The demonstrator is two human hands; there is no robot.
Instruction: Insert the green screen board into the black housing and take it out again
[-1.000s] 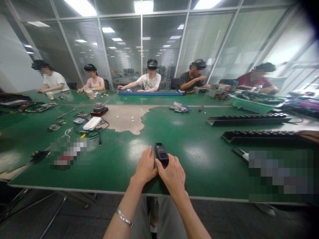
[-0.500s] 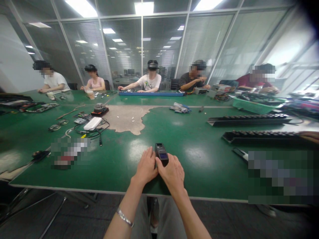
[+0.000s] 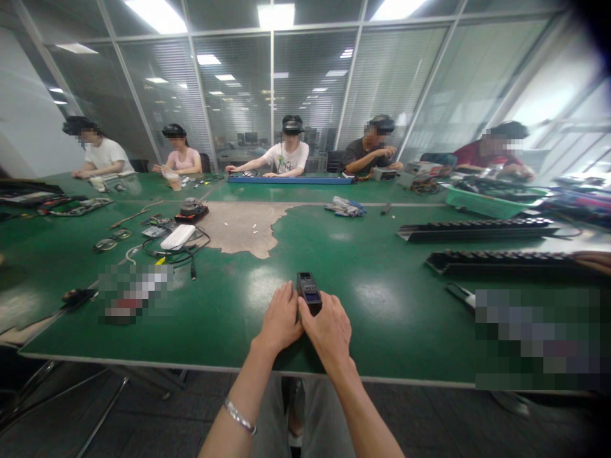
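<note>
The right hand (image 3: pixel 329 332) closes over the near end of a small black device (image 3: pixel 309 291); the left hand (image 3: pixel 280 319) lies flat against its left side, thumbs meeting, likely bracing it screen-up on the green table (image 3: pixel 382 318); both hands angle inward, palms down; far to their right lie long black strips (image 3: pixel 501 259); far left, a white box (image 3: pixel 177 236) among cables.

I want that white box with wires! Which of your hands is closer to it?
Left. The left hand lies beside the small black gadget on the side toward the white box; the right hand lies on the gadget's other side, farther off.
</note>
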